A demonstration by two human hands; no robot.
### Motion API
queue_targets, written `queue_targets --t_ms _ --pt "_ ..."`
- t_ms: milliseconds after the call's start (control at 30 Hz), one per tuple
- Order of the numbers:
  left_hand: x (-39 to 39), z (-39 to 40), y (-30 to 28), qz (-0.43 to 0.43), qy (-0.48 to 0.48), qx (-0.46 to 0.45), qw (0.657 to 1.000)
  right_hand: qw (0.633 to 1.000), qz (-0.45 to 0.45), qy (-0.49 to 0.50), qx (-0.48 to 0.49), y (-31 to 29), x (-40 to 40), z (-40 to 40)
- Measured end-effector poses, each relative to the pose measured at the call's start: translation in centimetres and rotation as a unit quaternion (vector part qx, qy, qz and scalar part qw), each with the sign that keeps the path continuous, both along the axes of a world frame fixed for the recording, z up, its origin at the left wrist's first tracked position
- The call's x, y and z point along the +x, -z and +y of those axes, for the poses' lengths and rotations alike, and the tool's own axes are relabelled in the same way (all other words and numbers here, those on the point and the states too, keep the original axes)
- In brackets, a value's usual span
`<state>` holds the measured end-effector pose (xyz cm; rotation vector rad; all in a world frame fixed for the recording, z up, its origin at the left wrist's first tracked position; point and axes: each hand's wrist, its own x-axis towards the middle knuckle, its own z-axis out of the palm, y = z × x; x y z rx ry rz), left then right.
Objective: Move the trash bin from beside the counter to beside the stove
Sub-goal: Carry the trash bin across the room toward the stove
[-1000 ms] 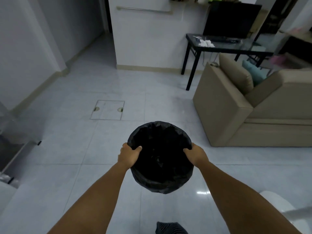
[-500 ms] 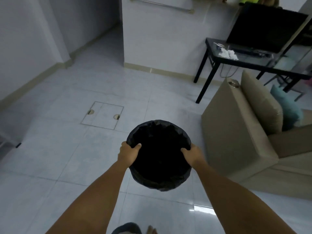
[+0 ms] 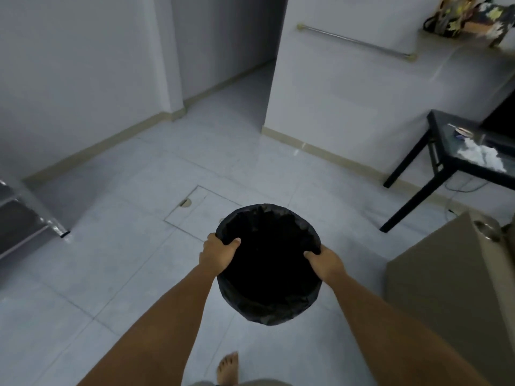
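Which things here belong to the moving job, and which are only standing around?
Job: trash bin, held off the floor by left hand and right hand on opposite sides of its rim.

Standing around: black table, white cloth, beige sofa, floor hatch.

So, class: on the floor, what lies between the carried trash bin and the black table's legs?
In the head view, only bare pale floor tile lies between the trash bin and the black table. The beige sofa stands off to the right.
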<state>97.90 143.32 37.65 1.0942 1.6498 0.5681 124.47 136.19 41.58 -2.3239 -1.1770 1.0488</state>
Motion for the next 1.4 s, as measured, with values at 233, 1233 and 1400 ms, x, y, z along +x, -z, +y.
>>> queue_targets --t_ms 233,1233,1400 --pt "0.0 10.6 -0.2 -0.016 -0.064 -0.005 0.998 0.999 0.003 -0.051 0.003 -0.1 0.9 13.9" --pt "-15.1 36.1 1.7 -0.037 -0.476 0.000 0.879 0.878 0.017 -0.479 -0.012 1.6 -22.1 63.4" --pt "-24.1 41.0 1.3 -0.045 -0.493 -0.011 0.869 0.864 0.012 -0.504 -0.022 2.4 -32.2 69.6"
